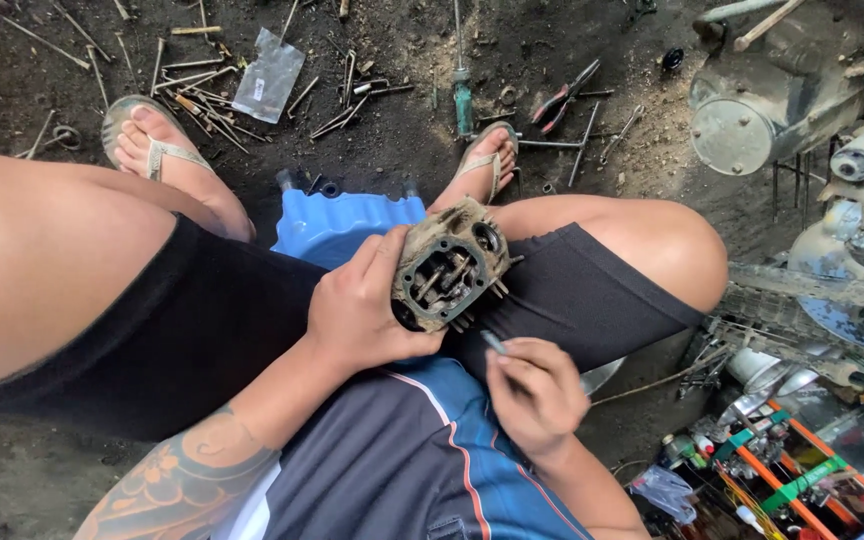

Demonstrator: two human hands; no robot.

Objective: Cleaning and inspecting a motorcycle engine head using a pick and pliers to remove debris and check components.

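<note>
My left hand point(362, 305) grips a dirty metal engine cylinder head point(449, 265), held over my lap with its open side facing up. Valve parts and springs show inside its square opening. Just below it, my right hand point(535, 385) pinches a small thin grey tool or pin point(494, 342), its tip close to the head's lower edge. Both hands sit between my bare knees, above black shorts and a blue-and-grey shirt.
I sit on a low blue plastic seat point(337, 225) on dirt ground. Scattered nails and rods point(202, 85), a screwdriver point(463, 100) and red-handled pliers point(564, 97) lie ahead. An engine point(782, 95) stands at right, a cluttered parts tray point(802, 475) at lower right.
</note>
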